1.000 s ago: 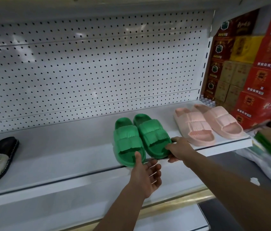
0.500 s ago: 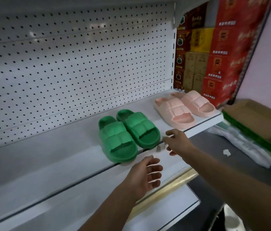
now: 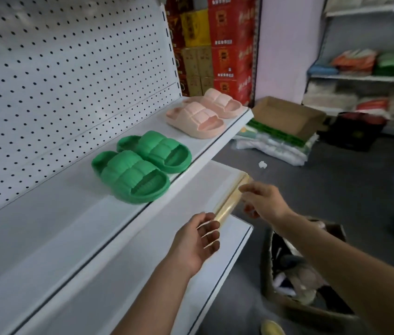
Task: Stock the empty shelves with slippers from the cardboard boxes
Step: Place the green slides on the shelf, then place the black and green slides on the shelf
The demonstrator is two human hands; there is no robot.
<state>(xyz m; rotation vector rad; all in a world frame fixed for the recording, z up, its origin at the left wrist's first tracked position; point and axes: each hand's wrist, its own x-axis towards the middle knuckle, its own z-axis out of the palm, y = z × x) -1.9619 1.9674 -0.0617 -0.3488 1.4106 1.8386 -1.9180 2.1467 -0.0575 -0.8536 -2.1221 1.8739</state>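
Green slippers (image 3: 142, 165) now sit alone on the shelf (image 3: 53, 221), toes toward the front edge, side by side and touching. A second ago the right hand was on the toe of the right green slipper and the left hand was at the toe of the left one; both have since let go and pulled back, and the view has swung right. Pink slippers (image 3: 205, 110) are parked further along the same shelf at about 1 o'clock from the green pair, near but apart.

Left hand (image 3: 196, 240) is at 5 o'clock from the green pair, below the shelf edge, palm facing right, fingers loosely spread, holding nothing. Right hand (image 3: 263, 201) is at 3 to 4 o'clock of the green pair, out past the lower shelf (image 3: 142, 274), blurred, fingers relaxed, holding nothing as far as I can tell.

Cardboard box (image 3: 295, 281) is on the floor at 5 o'clock of the right hand, under the right forearm, open, with dark and pale stuff inside, too blurred to call slippers for sure. Another open carton (image 3: 288, 114) sits on stacked bags further back at 1 o'clock.

Judgement: green pair is placed, this placement is finished; most of the shelf to the left is bare, so plenty left. Next move probably a reach down into the box for another pair
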